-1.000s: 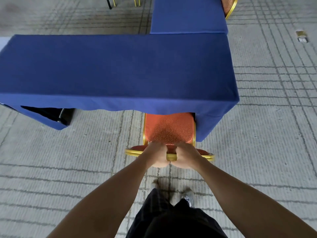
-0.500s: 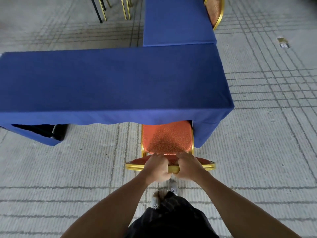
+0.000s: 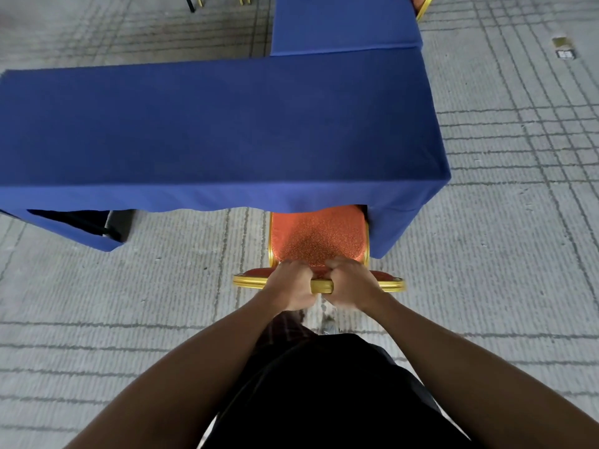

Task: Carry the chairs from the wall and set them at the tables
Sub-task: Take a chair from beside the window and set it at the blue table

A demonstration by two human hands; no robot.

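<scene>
Soft, even light, no glare. Dark shadow under the bench, far left of the right grip. Floor lines bow outward; the chair frame beside that grip smears.

Grey carpet with dark grid lines, small object lying on it top right, black shape left

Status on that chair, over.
Holding backrest's gold rail: left grip, right grip. Seat of orange-cushioned gold-framed chair partly under blue-clothed table. Close beside seat's right edge: table skirt.
</scene>
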